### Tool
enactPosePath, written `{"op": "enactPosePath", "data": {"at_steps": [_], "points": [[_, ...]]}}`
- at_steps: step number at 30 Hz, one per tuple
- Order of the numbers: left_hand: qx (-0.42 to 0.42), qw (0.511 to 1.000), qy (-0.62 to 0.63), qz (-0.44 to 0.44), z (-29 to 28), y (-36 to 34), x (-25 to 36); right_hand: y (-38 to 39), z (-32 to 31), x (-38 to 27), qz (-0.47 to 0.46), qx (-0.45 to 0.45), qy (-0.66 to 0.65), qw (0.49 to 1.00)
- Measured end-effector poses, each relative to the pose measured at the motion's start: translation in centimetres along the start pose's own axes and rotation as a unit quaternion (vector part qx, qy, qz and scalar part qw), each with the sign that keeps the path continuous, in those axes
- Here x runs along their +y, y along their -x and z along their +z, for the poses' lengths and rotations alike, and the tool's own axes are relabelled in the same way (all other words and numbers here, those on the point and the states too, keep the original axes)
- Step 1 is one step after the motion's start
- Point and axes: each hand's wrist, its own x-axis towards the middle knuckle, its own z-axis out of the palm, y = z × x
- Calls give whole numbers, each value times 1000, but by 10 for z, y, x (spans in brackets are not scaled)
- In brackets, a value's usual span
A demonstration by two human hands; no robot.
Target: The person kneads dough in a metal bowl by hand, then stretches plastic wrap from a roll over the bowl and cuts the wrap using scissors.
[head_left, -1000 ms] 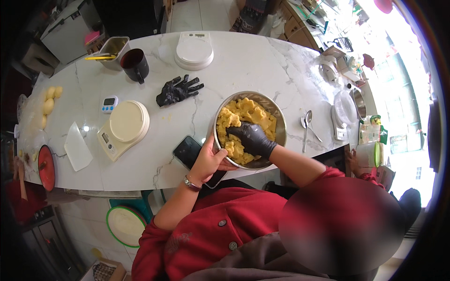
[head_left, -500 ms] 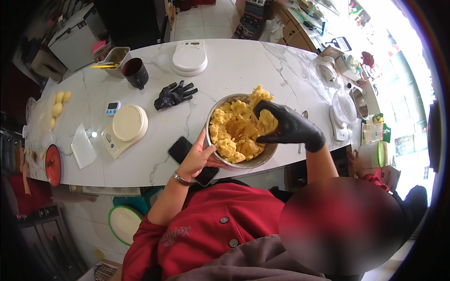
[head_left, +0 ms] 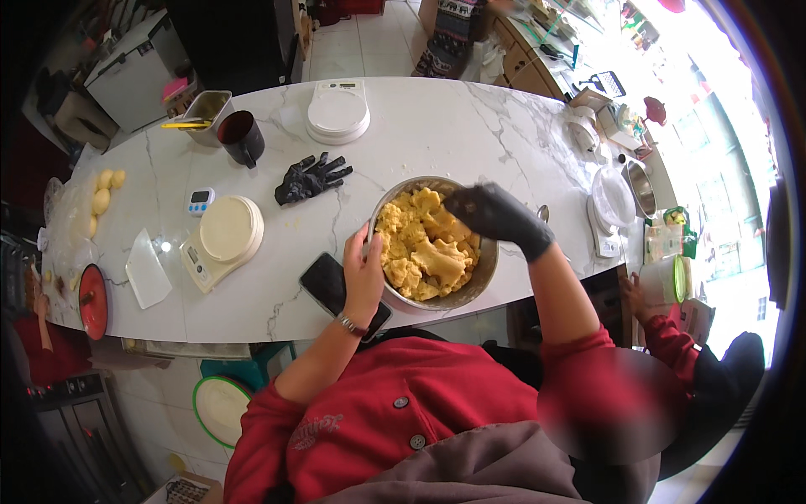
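Left hand (head_left: pixel 363 273) grips bowl (head_left: pixel 481 281); right hand (head_left: pixel 495 215) curled, grasp unclear.

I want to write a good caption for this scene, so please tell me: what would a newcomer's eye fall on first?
Probably the metal bowl of yellow dough, near the front edge of the white table, with the bare left hand holding its left rim and the black-gloved right hand over its far right rim. Next, perhaps, the loose black glove lying left of the bowl's far side.
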Motion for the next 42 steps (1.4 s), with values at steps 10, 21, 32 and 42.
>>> {"op": "enactPosePath", "data": {"at_steps": [10, 21, 32, 42], "points": [[110, 992, -34, -45, 20, -14, 2, -28, 71, 3, -24, 80, 17, 996], [46, 997, -63, -7, 15, -31, 2, 17, 115, -10, -114, 91, 181, 973], [-23, 969, -214, 119, 6, -37, 11, -78, 86, 14, -80, 167, -104, 977], [-99, 965, -201, 135, 4, -63, 17, 33, 117, -8, -147, 195, 95, 965]]}}
